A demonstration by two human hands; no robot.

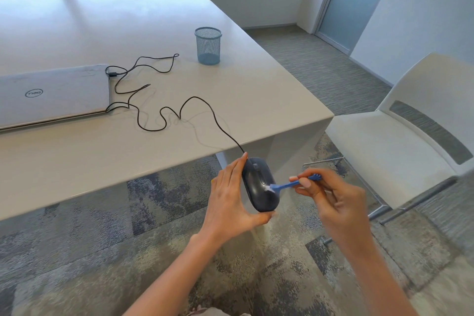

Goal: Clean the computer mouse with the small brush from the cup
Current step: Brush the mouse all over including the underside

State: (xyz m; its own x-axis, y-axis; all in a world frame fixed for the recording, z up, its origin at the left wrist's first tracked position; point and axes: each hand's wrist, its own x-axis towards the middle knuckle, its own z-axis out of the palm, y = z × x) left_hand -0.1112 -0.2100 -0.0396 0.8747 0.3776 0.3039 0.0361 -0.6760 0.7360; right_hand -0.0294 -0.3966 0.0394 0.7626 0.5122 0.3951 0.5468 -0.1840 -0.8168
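Both forearms are being extended off the table edge. Mouse (259, 185) is being clasped in the left hand (230, 202); brush (287, 185), pinched in the right hand (331, 197), is being pressed bristles-first against its back. Hard strokes risk twisting the mouse loose, tugging its cord (164, 108).

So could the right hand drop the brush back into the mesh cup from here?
Probably not without leaning forward: the right hand holds the brush off the table's near edge, while the mesh cup stands far across the table. Nothing blocks the way.
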